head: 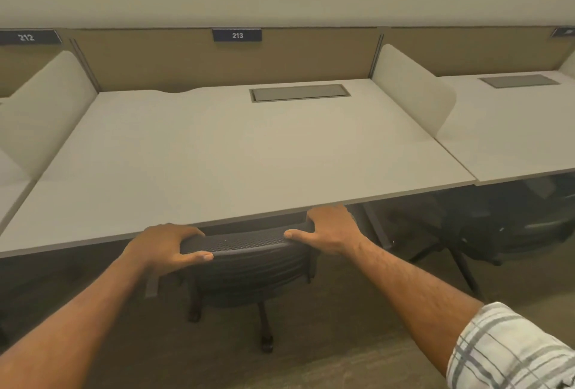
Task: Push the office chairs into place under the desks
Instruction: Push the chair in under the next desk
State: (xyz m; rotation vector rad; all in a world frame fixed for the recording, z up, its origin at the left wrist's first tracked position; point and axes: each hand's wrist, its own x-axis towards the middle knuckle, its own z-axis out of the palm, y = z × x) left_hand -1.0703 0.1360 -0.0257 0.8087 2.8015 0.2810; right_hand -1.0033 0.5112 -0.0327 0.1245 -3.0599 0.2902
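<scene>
A black mesh-backed office chair (pixel 245 245) stands at the front edge of the white desk (pixel 217 155) labelled 213. Its seat is hidden under the desktop; only the top of the backrest, part of the back and the wheeled base show. My left hand (pixel 165 247) grips the left end of the backrest's top rim, thumb in front and fingers over the far side. My right hand (pixel 329 230) holds the right end of the same rim, its fingers close to the desk edge.
White side dividers (pixel 410 89) separate this desk from the neighbours, 212 on the left and another on the right. A second black chair (pixel 510 226) sits under the right desk. A grey cable hatch (pixel 298 92) is set in the desktop. Brown carpet lies below.
</scene>
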